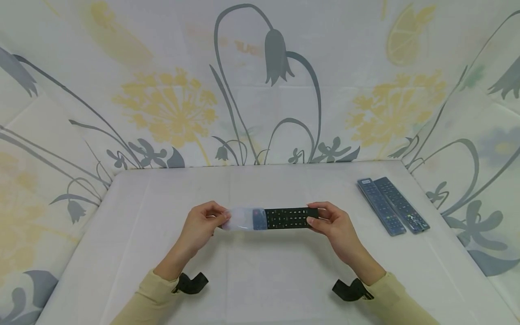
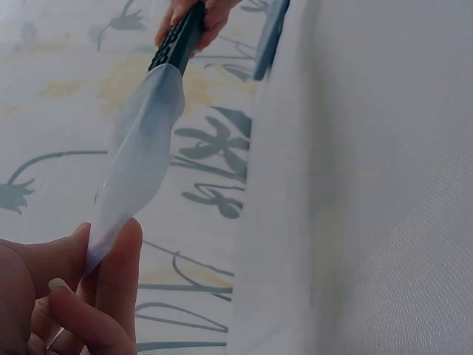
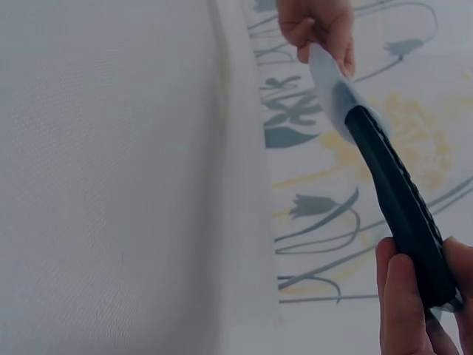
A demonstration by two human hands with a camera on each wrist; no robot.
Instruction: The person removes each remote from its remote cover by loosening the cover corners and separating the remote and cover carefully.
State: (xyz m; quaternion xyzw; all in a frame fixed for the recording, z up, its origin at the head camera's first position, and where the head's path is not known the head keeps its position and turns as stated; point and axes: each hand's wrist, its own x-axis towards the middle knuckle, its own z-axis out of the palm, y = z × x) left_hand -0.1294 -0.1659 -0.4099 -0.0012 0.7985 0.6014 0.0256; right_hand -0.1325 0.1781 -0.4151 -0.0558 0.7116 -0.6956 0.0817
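Note:
A black remote control (image 1: 286, 218) is held level above the table, its left end inside a translucent plastic sleeve (image 1: 240, 219). My left hand (image 1: 204, 220) pinches the far left end of the sleeve between thumb and fingers. On the other side, my right hand (image 1: 334, 228) grips the bare right end of the remote, thumb on the button face. The left wrist view shows the sleeve (image 2: 140, 151) bulging loosely between the pinching fingers and the remote. In the right wrist view the remote (image 3: 399, 200) is seen edge-on, its tip entering the sleeve's mouth.
Two remotes in bluish covers, one on the left (image 1: 381, 206) and one on the right (image 1: 401, 204), lie side by side at the table's right. The white-covered table (image 1: 162, 189) meets a flower-printed curtain (image 1: 260, 113) at the back and sides.

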